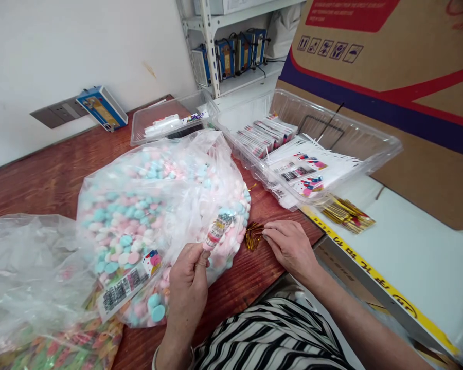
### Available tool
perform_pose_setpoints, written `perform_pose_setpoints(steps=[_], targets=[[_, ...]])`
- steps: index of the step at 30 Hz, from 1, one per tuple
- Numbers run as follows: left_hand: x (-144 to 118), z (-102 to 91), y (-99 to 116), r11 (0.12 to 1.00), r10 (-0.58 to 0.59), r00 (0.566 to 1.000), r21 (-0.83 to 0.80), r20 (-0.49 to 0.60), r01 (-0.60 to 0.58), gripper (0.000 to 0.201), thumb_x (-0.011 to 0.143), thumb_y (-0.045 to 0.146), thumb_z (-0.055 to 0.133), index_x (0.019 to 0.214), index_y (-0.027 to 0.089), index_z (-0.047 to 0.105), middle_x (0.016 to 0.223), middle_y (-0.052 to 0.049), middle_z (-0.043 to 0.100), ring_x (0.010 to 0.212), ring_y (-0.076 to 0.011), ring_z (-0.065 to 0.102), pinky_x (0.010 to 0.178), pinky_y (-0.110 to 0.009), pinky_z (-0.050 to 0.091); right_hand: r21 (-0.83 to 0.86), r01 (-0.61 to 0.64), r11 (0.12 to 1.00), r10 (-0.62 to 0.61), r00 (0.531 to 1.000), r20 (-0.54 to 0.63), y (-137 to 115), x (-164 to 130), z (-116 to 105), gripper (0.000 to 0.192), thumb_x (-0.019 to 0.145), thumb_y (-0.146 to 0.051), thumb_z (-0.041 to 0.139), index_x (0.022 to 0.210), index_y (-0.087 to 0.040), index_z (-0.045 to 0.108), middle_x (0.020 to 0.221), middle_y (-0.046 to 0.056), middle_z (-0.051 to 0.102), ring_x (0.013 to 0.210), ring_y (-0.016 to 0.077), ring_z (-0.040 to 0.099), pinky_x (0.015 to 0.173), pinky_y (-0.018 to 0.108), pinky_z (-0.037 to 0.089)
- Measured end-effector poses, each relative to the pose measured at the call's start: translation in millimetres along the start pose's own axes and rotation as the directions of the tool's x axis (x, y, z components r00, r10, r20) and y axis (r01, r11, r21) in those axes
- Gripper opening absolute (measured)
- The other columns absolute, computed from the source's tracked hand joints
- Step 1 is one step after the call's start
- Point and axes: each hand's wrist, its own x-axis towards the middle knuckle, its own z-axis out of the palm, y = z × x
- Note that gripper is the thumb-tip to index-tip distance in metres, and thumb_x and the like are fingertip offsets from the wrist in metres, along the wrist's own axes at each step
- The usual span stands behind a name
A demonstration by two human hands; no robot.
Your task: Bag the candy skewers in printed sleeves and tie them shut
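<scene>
Our left hand point(188, 285) is closed around a small packet point(218, 229), pinching its lower end between thumb and fingers so that it stands tilted up and to the right, just above the near edge of the wooden table point(46, 174). The packet is printed at the neck and filled with pale sweets. Behind it, touching our left hand, lies a big clear bag of sweets point(154, 210) in pink, blue and white, spread across the middle of the table with a barcode label point(128, 283) on its near side.

Our right hand point(291, 247) rests palm down at the near right corner of the table, fingers held narrow and close together, their tips on a small bunch of gold twist ties point(253, 235). We cannot tell whether the fingers grip a tie or only touch the bunch.

At the right edge of the table sits a clear plastic tray point(381, 149) holding flat printed bags point(312, 169). Just beyond its near corner more gold ties point(347, 213) lie on a white board. A second, smaller clear tray point(154, 115) stands toward the far edge. At the near left corner a crumpled clear bag point(31, 267) lies over another bag of coloured sweets point(73, 347). A large cardboard box point(409, 77) rises at the right.
</scene>
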Motion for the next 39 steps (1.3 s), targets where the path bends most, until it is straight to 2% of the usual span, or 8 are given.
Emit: perform_pose_setpoints(steps=[6, 9, 13, 15, 21, 32, 35, 39], targets=[[3.0, 3.9, 1.8, 0.986, 0.096, 0.994, 0.145, -0.049, -0.088, 0.021, 0.093, 0.017, 0.044, 0.086, 0.020, 0.063, 0.090, -0.005, 0.059, 0.082, -0.0194, 0.053, 0.071, -0.029, 0.038, 0.029, 0.059, 0.998, -0.056, 0.995, -0.082, -6.3, 1.1, -10.9, 0.021, 0.093, -0.015, 0.052, 0.102, -0.022, 0.070, 0.106, 0.008, 0.074, 0.096, 0.0207, 0.066, 0.089, 0.037, 0.043], [1.0, 5.8, -0.9, 0.976, 0.126, 0.990, 0.190, -0.070, -0.111, 0.024, 0.090, 0.013, 0.045, 0.096, 0.021, 0.067, 0.089, -0.005, 0.061, 0.082, -0.0205, 0.055, 0.073, -0.030, 0.039, 0.016, 0.057, 0.998, -0.055, 0.994, -0.099, -13.3, 2.6, -16.3, 0.019, 0.093, -0.015, 0.051, 0.101, -0.020, 0.068, 0.090, 0.007, 0.074, 0.082, 0.0189, 0.066, 0.082, 0.034, 0.045], [-1.4, 9.9, 2.1, 0.978, 0.095, 0.984, 0.200, -0.153, -0.063, 0.027, 0.087, 0.013, 0.051, 0.109, 0.022, 0.063, 0.089, -0.004, 0.065, 0.082, -0.0205, 0.059, 0.073, -0.029, 0.041, 0.013, -0.023, 1.000, 0.026, 0.976, -0.215, -26.5, 8.8, -24.8, 0.011, 0.091, -0.017, 0.054, 0.089, -0.019, 0.065, 0.077, 0.005, 0.070, 0.071, 0.0179, 0.063, 0.072, 0.030, 0.046], [-1.5, 11.9, 5.0, 0.979, 0.074, 0.980, 0.200, -0.187, -0.035, 0.022, 0.087, 0.014, 0.053, 0.106, 0.022, 0.061, 0.088, -0.003, 0.066, 0.080, -0.0194, 0.060, 0.072, -0.029, 0.041, 0.027, -0.037, 0.999, 0.042, 0.969, -0.243, -31.5, 14.3, -27.4, 0.009, 0.090, -0.018, 0.056, 0.086, -0.019, 0.064, 0.077, 0.005, 0.070, 0.072, 0.0186, 0.063, 0.074, 0.031, 0.047], [-1.8, 9.0, 5.0, 0.968, 0.086, 0.977, 0.248, -0.194, -0.036, 0.008, 0.090, 0.017, 0.051, 0.093, 0.021, 0.056, 0.086, -0.003, 0.064, 0.079, -0.0183, 0.060, 0.072, -0.028, 0.041, 0.055, 0.043, 0.998, -0.030, 0.978, -0.205, -30.6, 21.5, -21.0, 0.012, 0.091, -0.018, 0.057, 0.093, -0.019, 0.069, 0.104, 0.009, 0.073, 0.093, 0.0217, 0.066, 0.085, 0.035, 0.047], [0.8, 9.0, 3.2, 0.973, 0.047, 0.980, 0.233, -0.196, 0.000, 0.005, 0.090, 0.019, 0.052, 0.094, 0.021, 0.056, 0.085, -0.001, 0.064, 0.079, -0.0167, 0.059, 0.071, -0.027, 0.043, 0.114, 0.067, 0.991, -0.043, 0.978, -0.204, -26.3, 17.4, -15.3, 0.012, 0.094, -0.016, 0.055, 0.096, -0.019, 0.067, 0.097, 0.006, 0.076, 0.088, 0.0185, 0.070, 0.085, 0.034, 0.045], [1.1, 7.3, 1.9, 0.971, 0.051, 0.977, 0.237, -0.208, 0.000, 0.005, 0.090, 0.019, 0.052, 0.093, 0.021, 0.056, 0.085, 0.000, 0.063, 0.079, -0.0164, 0.059, 0.071, -0.028, 0.043, 0.128, 0.014, 0.992, 0.004, 0.990, -0.139, -22.1, 18.0, -15.5, 0.014, 0.097, -0.018, 0.050, 0.092, -0.018, 0.064, 0.087, 0.005, 0.074, 0.080, 0.0176, 0.067, 0.083, 0.033, 0.044], [0.6, 6.0, -0.8, 0.973, 0.038, 0.976, 0.231, -0.216, 0.014, 0.005, 0.090, 0.021, 0.053, 0.093, 0.021, 0.057, 0.085, 0.000, 0.064, 0.078, -0.0163, 0.059, 0.071, -0.028, 0.043, 0.087, -0.081, 0.993, 0.081, 0.997, -0.001, -12.2, 10.7, -22.0, 0.016, 0.098, -0.021, 0.047, 0.094, -0.018, 0.063, 0.092, 0.006, 0.071, 0.084, 0.0194, 0.065, 0.078, 0.031, 0.043]])
